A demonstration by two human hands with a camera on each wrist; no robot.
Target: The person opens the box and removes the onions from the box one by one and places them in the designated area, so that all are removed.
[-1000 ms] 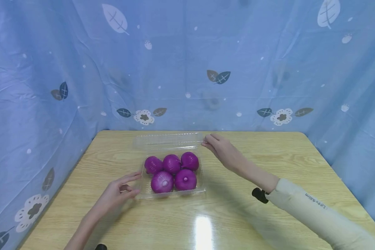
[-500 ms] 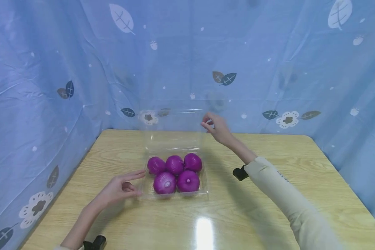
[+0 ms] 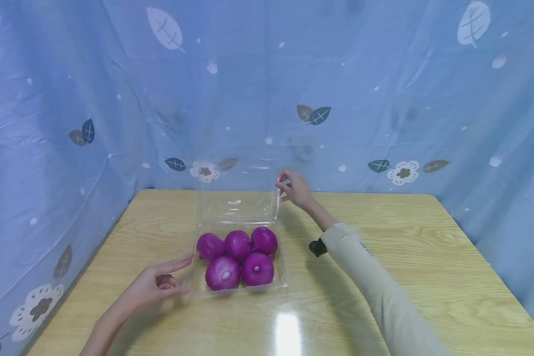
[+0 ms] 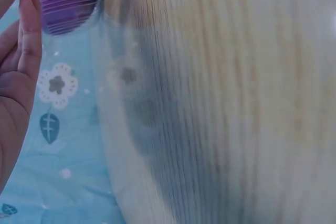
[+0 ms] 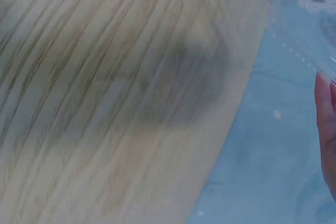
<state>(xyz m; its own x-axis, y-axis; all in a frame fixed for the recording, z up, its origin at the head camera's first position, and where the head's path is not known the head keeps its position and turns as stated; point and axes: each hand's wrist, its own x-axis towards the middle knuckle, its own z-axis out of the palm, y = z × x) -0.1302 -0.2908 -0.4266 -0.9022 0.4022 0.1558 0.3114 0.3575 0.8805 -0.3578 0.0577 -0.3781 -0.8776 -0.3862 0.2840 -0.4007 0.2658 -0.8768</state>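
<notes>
Several purple onions [image 3: 222, 273] sit in two rows inside a clear plastic clamshell box [image 3: 279, 285]. Its hinged lid [image 3: 238, 201] stands raised at the back. My right hand [image 3: 297, 190] pinches the lid's right edge between thumb and fingers; in the right wrist view, only part of that hand [image 5: 327, 129] shows beside the clear lid [image 5: 302, 40]. At the box's left side, my left hand [image 3: 153, 287] rests its extended forefinger and thumb against the wall, the other fingers bent. The left wrist view has fingertips [image 4: 30, 14] at the clear wall, with an onion [image 4: 68, 3] behind it.
The box stands on a light wooden table [image 3: 360, 296], left of its middle. A blue curtain [image 3: 267, 89] with leaf and flower prints hangs behind the table and along both sides.
The lid has swung up from lying tilted back to standing about upright, raised by my right hand. My left hand keeps its place at the box's left side.
</notes>
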